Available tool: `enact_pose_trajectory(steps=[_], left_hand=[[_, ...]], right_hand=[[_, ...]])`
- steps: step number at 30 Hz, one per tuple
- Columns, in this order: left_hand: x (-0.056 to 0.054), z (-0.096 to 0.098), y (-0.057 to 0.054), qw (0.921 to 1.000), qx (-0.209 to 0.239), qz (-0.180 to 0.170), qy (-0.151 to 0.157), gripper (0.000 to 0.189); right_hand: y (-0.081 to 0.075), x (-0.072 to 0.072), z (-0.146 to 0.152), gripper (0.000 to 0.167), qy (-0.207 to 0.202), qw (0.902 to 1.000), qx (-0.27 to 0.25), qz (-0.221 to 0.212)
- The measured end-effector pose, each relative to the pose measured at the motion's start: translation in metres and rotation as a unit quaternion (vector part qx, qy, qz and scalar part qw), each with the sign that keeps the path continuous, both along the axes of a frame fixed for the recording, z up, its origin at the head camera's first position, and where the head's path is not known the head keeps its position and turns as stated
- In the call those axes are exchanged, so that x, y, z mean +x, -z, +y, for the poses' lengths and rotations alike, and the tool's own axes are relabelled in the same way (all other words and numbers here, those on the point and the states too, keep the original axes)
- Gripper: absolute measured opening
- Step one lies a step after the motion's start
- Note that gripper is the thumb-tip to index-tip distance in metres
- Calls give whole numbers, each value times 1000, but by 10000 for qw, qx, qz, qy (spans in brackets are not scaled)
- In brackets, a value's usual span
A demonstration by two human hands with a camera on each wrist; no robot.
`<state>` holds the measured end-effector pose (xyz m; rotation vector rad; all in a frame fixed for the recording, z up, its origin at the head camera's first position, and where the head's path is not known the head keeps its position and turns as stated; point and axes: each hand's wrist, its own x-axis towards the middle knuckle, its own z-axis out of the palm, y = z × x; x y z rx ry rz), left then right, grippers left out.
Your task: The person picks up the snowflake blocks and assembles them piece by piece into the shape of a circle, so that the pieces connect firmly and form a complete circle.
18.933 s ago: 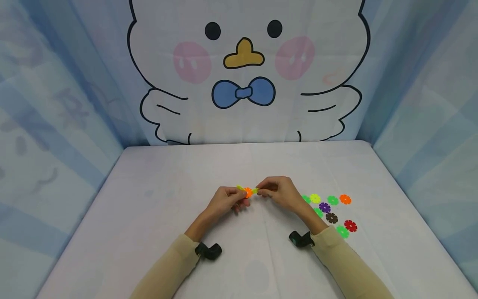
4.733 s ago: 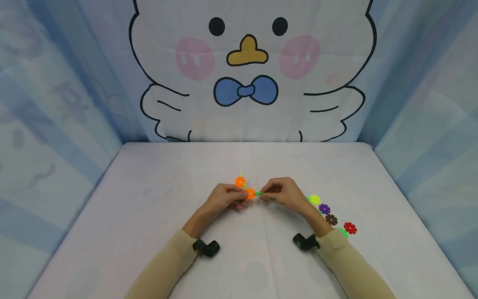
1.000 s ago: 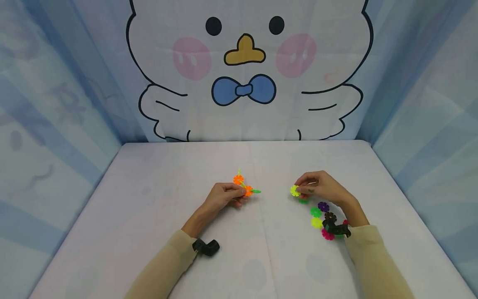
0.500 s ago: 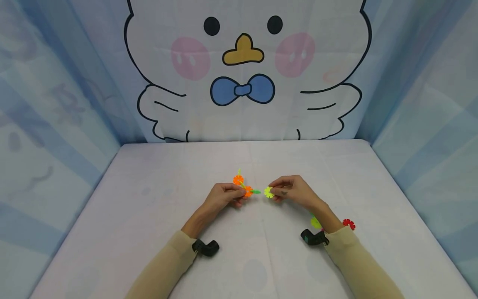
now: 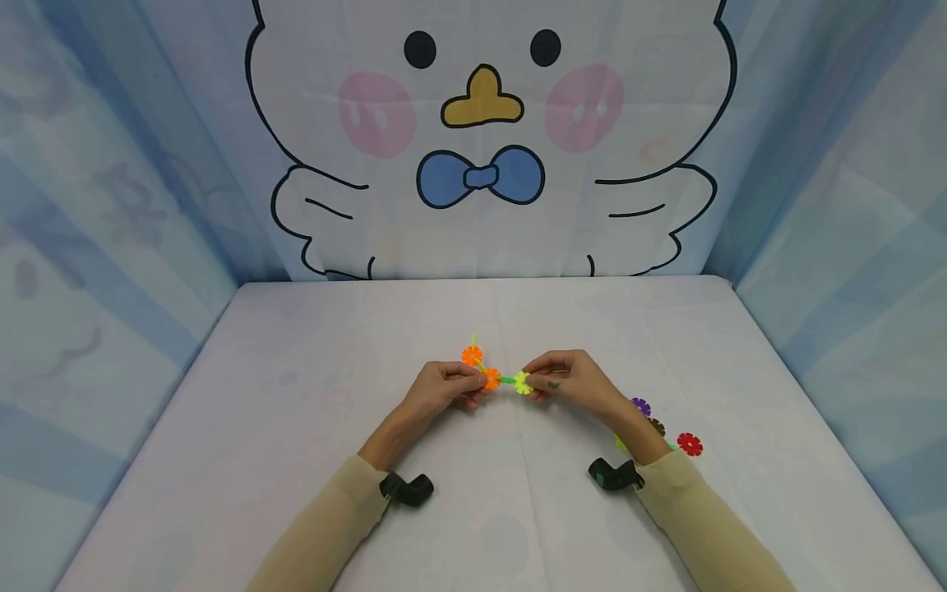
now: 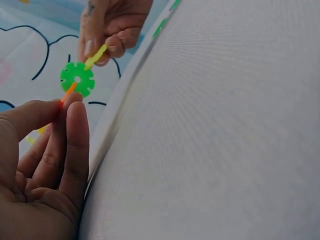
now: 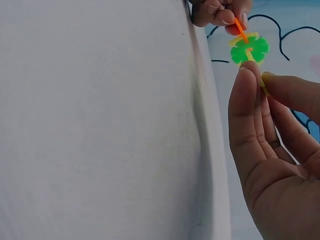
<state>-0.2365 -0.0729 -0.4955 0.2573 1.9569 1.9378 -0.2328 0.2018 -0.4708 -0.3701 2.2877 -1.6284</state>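
Observation:
My left hand (image 5: 449,388) pinches an orange notched plastic disc (image 5: 491,378) between thumb and fingers. That disc belongs to a short chain with another orange disc (image 5: 472,355), yellow discs and, at the right end, a green disc (image 6: 77,79) slotted crosswise into it. My right hand (image 5: 570,381) pinches a yellow disc (image 5: 523,383) by its edge. In the left wrist view this yellow disc (image 6: 96,57) meets the green one's rim, opposite the orange one. The right wrist view shows the green disc (image 7: 252,49) between the orange and yellow pieces, over the table.
Right of my right forearm lie loose discs: a purple one (image 5: 641,406), a brown one (image 5: 657,426) and a red one (image 5: 690,444). A yellow one (image 5: 620,443) is partly hidden by the arm. The white table (image 5: 333,329) ends at a curtain with a cartoon print.
My right hand has carried the yellow disc leftward from the loose pile to the chain's green disc. My left hand has stayed in place. Earlier, the chain was shorter and more discs lay loose.

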Motion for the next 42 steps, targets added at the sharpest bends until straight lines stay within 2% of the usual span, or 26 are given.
enact_pose_trajectory(steps=[15, 37, 42], left_hand=[[0, 1, 1, 10000, 8, 48, -58, 20], [2, 0, -1, 9998, -140, 53, -139, 18], [2, 1, 0, 9996, -199, 140, -154, 16]], right_hand=[[1, 2, -8, 23, 173, 9997, -126, -124], [-3, 5, -13, 16, 238, 9997, 41, -33], [-3, 7, -15, 15, 221, 9997, 32, 26]])
